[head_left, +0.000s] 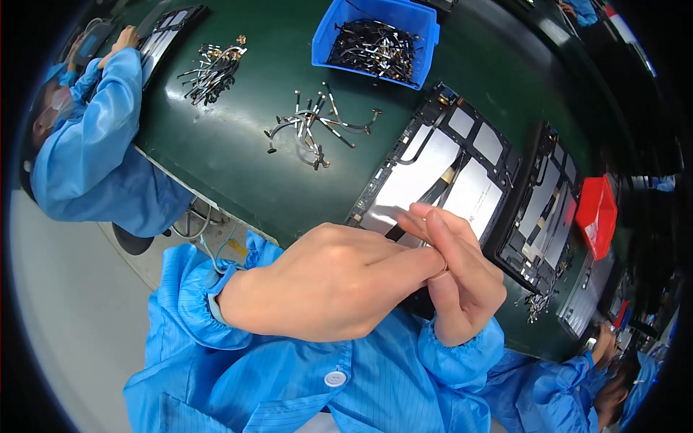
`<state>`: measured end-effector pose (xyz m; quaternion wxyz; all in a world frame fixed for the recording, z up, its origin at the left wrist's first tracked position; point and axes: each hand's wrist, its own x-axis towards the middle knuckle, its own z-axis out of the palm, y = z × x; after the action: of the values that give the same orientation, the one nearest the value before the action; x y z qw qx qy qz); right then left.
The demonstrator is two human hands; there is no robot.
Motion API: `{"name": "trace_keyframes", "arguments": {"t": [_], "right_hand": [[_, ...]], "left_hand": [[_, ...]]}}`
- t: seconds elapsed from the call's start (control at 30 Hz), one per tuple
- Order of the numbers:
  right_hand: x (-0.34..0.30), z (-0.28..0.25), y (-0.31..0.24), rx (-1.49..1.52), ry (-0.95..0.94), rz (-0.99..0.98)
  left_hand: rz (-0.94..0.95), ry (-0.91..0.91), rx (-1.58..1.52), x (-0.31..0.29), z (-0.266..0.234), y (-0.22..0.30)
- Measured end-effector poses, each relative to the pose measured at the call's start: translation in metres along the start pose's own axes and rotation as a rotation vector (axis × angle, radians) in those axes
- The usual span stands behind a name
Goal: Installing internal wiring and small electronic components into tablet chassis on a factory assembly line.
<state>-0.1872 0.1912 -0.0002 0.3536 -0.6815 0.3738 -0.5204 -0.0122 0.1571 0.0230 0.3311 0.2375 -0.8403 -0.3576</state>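
The open device (pixel 473 191) with silver plates in a black frame lies just beyond the hands, its near end partly hidden behind them, and the step looks like fine fingertip work at that near end. The left hand (pixel 328 281) comes in from the left with its fingers bent in a pinch against the right hand (pixel 465 270), whose fingers are loosely curled; a thin curved line shows where they meet, but I cannot tell whether a small part is grasped there. If one is, a light grip by its firm end, rather than along a soft strand, would likely serve best. Both hands would do well to lift clear enough to bare the near edge, since they block the view of it, and to leave the dark ribbon (pixel 437 189) across the plates free of any snag. Steadying the frame by its black border seems safer than pressing the plates. The cord of the blue wrist strap (pixel 218 285) should trail to the left, away from the parts. Farther left on the green worktop (pixel 216 137), a loose spread of cables (pixel 309 119) and a denser bundle (pixel 213 79) are best left apart, so strands do not tangle. The blue bin (pixel 323 40) at the far side holds more cables. A second device (pixel 538 209) stands close on the right, so elbow and sleeve need care there.
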Motion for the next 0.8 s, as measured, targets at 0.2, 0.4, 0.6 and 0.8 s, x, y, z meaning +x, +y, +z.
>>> {"name": "trace_keyframes", "arguments": {"t": [0.2,0.4,0.6,0.8], "right_hand": [[-0.003,-0.004,-0.004,-0.473,0.224,-0.052],[-0.005,-0.011,-0.010,-0.422,0.136,-0.084],[-0.007,-0.013,-0.004,-0.394,0.180,-0.124],[-0.011,-0.010,-0.006,-0.550,0.324,-0.152]], "left_hand": [[-0.224,0.023,-0.222,0.000,0.011,-0.001],[-0.203,-0.018,-0.186,0.004,0.009,-0.001],[-0.115,-0.030,-0.131,0.004,0.012,-0.001],[-0.266,-0.013,-0.319,0.004,0.020,-0.001]]}}
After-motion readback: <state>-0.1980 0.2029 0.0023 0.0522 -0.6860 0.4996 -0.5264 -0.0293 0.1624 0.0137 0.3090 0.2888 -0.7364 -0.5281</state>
